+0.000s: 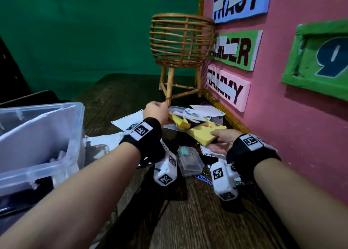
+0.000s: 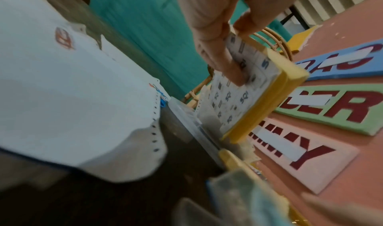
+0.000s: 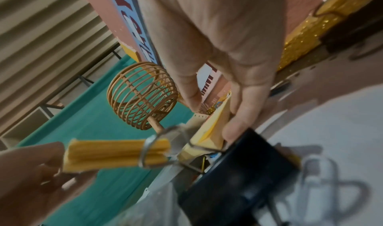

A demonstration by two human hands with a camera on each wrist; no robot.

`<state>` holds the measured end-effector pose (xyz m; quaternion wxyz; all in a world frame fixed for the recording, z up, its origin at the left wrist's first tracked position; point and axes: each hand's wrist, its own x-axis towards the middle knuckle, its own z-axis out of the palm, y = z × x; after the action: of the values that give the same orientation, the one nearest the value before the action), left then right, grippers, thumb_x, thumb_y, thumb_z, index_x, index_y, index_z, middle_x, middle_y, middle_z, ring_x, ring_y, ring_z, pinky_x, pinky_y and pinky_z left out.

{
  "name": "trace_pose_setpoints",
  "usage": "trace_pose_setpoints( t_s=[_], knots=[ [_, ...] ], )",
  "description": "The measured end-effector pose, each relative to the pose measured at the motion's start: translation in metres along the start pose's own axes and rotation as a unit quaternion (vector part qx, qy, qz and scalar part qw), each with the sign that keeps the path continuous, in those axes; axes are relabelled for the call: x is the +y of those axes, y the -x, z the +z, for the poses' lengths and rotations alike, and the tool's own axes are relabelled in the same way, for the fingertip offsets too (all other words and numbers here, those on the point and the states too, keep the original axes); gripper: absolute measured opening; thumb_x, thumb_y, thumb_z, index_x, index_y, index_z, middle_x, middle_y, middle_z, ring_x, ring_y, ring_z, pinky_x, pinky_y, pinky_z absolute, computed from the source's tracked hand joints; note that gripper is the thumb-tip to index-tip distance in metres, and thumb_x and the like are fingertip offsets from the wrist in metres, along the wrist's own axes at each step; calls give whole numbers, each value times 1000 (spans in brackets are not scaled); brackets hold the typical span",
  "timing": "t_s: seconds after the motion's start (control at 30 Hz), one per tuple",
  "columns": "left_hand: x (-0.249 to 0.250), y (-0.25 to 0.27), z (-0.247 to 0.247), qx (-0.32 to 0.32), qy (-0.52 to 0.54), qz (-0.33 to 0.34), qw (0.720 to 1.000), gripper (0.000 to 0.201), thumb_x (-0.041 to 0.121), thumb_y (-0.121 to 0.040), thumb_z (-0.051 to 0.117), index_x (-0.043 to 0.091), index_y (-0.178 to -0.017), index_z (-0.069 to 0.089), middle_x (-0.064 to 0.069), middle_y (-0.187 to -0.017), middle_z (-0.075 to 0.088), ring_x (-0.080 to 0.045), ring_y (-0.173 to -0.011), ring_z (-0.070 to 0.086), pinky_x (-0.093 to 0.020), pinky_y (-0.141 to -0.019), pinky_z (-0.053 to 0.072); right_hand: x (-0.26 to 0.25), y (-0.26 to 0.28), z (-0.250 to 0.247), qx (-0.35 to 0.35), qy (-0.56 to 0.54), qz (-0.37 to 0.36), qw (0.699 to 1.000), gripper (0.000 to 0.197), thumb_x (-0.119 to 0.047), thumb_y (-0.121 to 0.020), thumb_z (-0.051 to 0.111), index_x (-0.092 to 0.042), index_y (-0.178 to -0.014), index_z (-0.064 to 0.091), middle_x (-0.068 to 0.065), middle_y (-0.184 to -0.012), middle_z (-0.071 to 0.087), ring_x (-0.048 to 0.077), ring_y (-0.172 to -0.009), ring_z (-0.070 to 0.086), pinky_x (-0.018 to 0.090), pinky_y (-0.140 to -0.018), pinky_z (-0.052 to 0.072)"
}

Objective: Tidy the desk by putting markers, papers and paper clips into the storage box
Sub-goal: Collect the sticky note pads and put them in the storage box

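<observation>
The clear plastic storage box (image 1: 37, 135) stood open at the near left edge of the dark wood-grain tabletop (image 1: 197, 220), its rim well apart from the clutter at the far right. That clutter was hemmed in on the right by a pink display board (image 1: 301, 126) edged with a gold glitter strip (image 1: 231, 120), and at the far side by a woven rattan basket stand (image 1: 180, 41). Open tabletop lay between the box and the pile.

The left hand (image 1: 156, 111) gripped a yellow pad of paper with a printed white cover (image 2: 248, 95), thumb on the cover and fingers behind it, lifted and tilted over the pile. The right hand (image 1: 224, 141) lay with loosely bent fingers against a second thick yellow pad (image 1: 203, 133) resting on the clutter; the right wrist view showed its fingertips also touching a black binder clip (image 3: 238, 180), and whether they gripped either could not be told.

Loose white sheets with punched edges (image 1: 128, 120) lay at the near left of the pile. Coloured paper clips (image 1: 192, 114) sat on the far papers, and blue ones (image 1: 204, 179) lay beside a small clear plastic case (image 1: 190, 160). A green backdrop (image 1: 84, 32) closed the far side.
</observation>
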<state>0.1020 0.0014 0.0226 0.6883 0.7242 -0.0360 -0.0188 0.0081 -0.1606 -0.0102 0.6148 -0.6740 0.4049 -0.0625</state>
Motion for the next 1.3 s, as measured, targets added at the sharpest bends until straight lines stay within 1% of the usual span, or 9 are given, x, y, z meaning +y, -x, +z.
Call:
trace_pose_setpoints(
  t_s=[0.17,0.33,0.5,0.6,0.7,0.83,0.9,1.0,1.3],
  knots=[
    [-13,1,-17,-8,-56,-75,996,28,22,-87,47,0,-97,61,-18,-96,71,-34,-91,68,-35,-87,55,-3,-3,6,-17,33,-9,999,11,-9,-88,61,-6,-98,59,16,-103,57,21,-54,62,21,-31,46],
    [-20,-3,-21,-79,-95,-123,985,18,4,-84,55,5,-66,50,-9,-51,59,-22,-48,61,-36,-73,58,1,-10,12,5,35,-10,999,14,-5,-89,56,-3,-75,52,11,-56,56,8,-19,44,9,-28,33],
    [-16,10,-27,-218,-87,-217,948,24,-1,-93,43,6,-70,43,-7,-63,43,-11,-25,50,-18,-36,48,-7,4,6,28,-8,-12,1000,13,-18,-85,52,-12,-74,48,3,-66,52,10,-53,50,23,-47,42],
    [-4,17,-29,-175,-153,-144,962,18,-1,-87,46,2,-71,51,-10,-50,55,-13,-29,56,-24,-47,54,-14,19,-8,39,-52,-29,997,8,-18,-86,47,-14,-79,48,7,-78,52,18,-65,54,31,-51,52],
    [11,35,-30,-119,-347,30,930,21,8,-81,51,-2,-89,66,-19,-82,71,-29,-75,72,-38,-75,60,-8,11,-29,73,15,-73,995,27,-32,-59,50,-13,-78,53,14,-87,59,31,-81,62,53,-80,55],
    [29,63,-39,-78,-424,198,880,24,12,-85,49,1,-95,68,-16,-89,64,-31,-86,63,-30,-68,48,0,46,-42,75,-28,-118,990,27,-29,-74,53,-10,-93,56,17,-109,63,34,-90,64,37,-57,59],
    [34,75,-51,-53,-391,216,893,21,15,-87,52,3,-88,69,-11,-79,59,-26,-76,56,-27,-66,42,6,79,-38,48,-113,-108,986,21,-14,-91,44,-8,-110,50,16,-111,58,29,-92,59,26,-42,54],
    [33,92,-69,-22,-362,235,902,22,17,-89,53,2,-86,70,-11,-78,61,-25,-73,54,-26,-67,41,20,111,-34,-10,-197,-94,976,20,-4,-98,35,-2,-115,44,23,-113,55,33,-101,57,33,-63,57],
    [10,132,-96,-78,-566,281,771,26,10,-89,45,1,-103,64,-16,-108,61,-33,-100,61,-35,-80,47,58,155,-15,-6,-192,-80,978,30,5,-96,31,5,-123,45,28,-124,54,41,-100,58,42,-79,50]
  ],
)
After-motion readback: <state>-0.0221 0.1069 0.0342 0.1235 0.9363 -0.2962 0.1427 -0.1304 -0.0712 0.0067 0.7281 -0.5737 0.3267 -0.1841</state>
